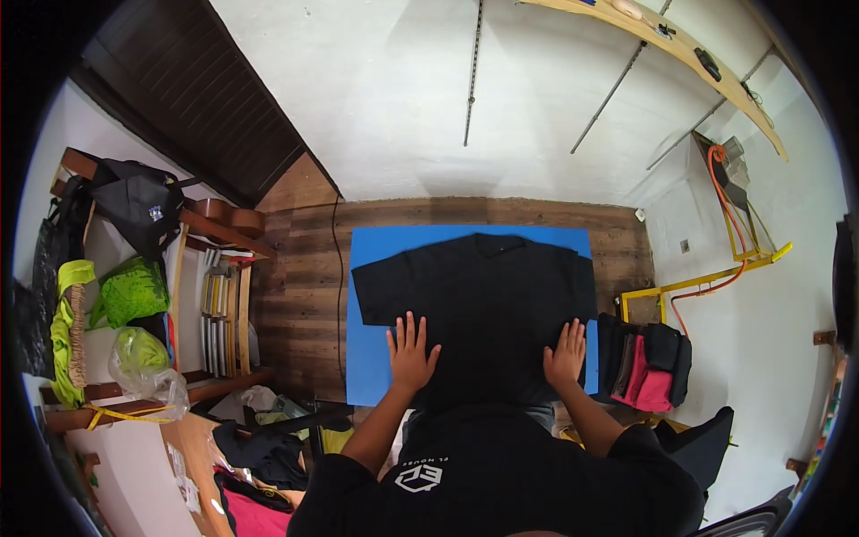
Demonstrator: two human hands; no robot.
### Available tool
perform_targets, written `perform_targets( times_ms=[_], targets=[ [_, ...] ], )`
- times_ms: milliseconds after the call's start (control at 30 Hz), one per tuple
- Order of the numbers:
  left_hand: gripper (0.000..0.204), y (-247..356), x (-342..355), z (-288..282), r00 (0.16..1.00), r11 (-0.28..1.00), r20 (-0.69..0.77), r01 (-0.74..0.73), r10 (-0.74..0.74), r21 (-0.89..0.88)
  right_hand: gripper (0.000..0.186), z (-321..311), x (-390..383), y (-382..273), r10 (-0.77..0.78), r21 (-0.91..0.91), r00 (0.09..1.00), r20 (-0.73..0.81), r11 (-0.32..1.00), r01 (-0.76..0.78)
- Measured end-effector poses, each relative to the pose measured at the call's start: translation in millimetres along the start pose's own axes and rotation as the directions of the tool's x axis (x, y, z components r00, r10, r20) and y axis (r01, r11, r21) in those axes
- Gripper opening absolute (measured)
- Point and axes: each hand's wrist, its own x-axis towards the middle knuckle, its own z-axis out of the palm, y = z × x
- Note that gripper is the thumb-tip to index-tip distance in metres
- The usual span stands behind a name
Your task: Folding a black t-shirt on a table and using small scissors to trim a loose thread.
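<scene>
A black T-shirt (488, 313) lies spread flat on a blue tabletop (376, 246), its collar toward the far edge and its sleeves out to both sides. My left hand (412, 356) rests flat at the shirt's left side, just below the left sleeve, fingers spread and pointing away from me. On the opposite side my right hand (565, 354) lies flat near the shirt's right edge, fingers also stretched out. Neither hand grips the cloth. The shirt's lower end runs toward my body, where my own black top hides it.
Folded black and pink clothes (646, 367) are stacked right of the table. Shelving at the left holds a black bag (139, 201), a green bundle (134, 291) and a clear plastic bag (143, 362). More garments (255, 456) lie lower left. A yellow frame (698, 286) stands at the right wall.
</scene>
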Motion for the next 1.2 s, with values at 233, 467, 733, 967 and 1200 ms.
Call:
perform_targets(
  times_ms=[233,467,733,967,1200],
  targets=[
    [0.075,25.1,16.4,-4.0,0.995,0.996,-0.027,-0.093,0.093,-0.002,0.075,-9.6,13.3,-128.9,-0.513,0.192,0.858,0.015,0.844,0.501],
    [0.078,-33.5,1.9,-23.8,0.992,0.992,0.053,0.108,-0.112,0.070,0.085,-7.0,25.6,-82.0,-0.462,0.098,0.876,0.140,0.887,0.452],
    [0.066,-12.9,31.7,-21.6,0.990,0.993,-0.092,0.112,-0.107,0.044,0.079,9.0,38.5,-119.7,-0.425,0.120,0.903,0.071,0.902,0.415],
    [0.071,-2.2,111.4,10.6,0.997,0.998,0.076,-0.031,0.027,0.060,0.079,20.1,90.3,-172.2,-0.477,0.141,0.878,-0.016,0.869,0.475],
    [0.067,-55.5,111.0,-16.9,0.999,0.999,0.026,0.046,-0.046,0.003,0.083,6.3,103.3,-151.0,-0.428,0.086,0.898,0.098,0.903,0.421]
  ],
)
